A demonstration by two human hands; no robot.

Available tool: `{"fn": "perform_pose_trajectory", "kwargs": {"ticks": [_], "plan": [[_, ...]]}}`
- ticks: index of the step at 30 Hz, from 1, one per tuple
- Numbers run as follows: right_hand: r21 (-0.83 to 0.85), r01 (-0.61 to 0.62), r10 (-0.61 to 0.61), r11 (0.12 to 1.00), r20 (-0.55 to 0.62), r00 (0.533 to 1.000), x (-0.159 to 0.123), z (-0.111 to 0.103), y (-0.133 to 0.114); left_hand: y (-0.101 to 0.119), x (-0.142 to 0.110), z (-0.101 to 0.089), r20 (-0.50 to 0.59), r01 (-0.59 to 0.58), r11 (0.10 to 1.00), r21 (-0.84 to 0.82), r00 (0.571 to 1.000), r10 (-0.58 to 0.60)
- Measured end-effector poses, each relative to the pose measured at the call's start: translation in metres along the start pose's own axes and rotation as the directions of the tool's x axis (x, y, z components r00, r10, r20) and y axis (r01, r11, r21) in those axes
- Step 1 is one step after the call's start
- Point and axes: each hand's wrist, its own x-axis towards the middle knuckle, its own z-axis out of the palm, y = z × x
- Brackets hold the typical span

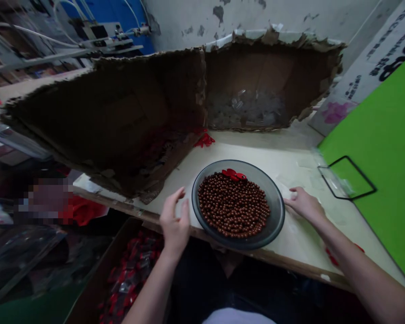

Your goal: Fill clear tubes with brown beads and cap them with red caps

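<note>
I log the bowl (279,211) of brown beads (234,206) between my hands, the left hand (175,222) spread at 9 o'clock, the right hand (303,204) open at 3 o'clock, apparently touching it, neither pinching anything.

The bowl (274,194) blocks straight passage between the left hand (174,221) and right hand (303,204); torn cardboard (121,121) walls off the far bench (256,150).

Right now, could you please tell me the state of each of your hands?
Left hand: partly open, holding nothing.
Right hand: open beside the bowl, holding nothing visible.
</note>
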Motion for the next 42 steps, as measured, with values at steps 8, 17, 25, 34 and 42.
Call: {"fn": "perform_pose_trajectory", "kwargs": {"ticks": [8, 17, 25, 34, 42], "plan": [[0.349, 0.381, -0.266, 0.856, -0.335, 0.904, -0.043, -0.061, -0.035, 0.021, 0.015, 0.053, 0.225, -0.039, 0.997, -0.068, 0.973, 0.053], [-0.098, 0.874, -0.866, 0.476, 0.119, 0.485, -0.028, -0.038, -0.139, 0.018, 0.009, 0.052, 0.261, -0.014, 0.999, -0.029, 0.965, 0.021], [-0.043, 0.914, -0.901, 0.403, 0.158, 0.404, -0.036, -0.002, -0.176, 0.016, 0.009, 0.053, 0.259, 0.010, 1.000, 0.013, 0.966, -0.013], [0.611, 0.636, -0.850, 0.472, 0.124, 0.512, -0.049, -0.006, -0.177, 0.012, 0.009, 0.053, 0.259, 0.016, 1.000, -0.016, 0.966, -0.011], [0.898, 0.252, -0.739, 0.360, 0.110, 0.665, -0.077, -0.035, -0.160, 0.019, 0.015, 0.047, 0.301, 0.004, 0.993, -0.119, 0.953, 0.032]]}}
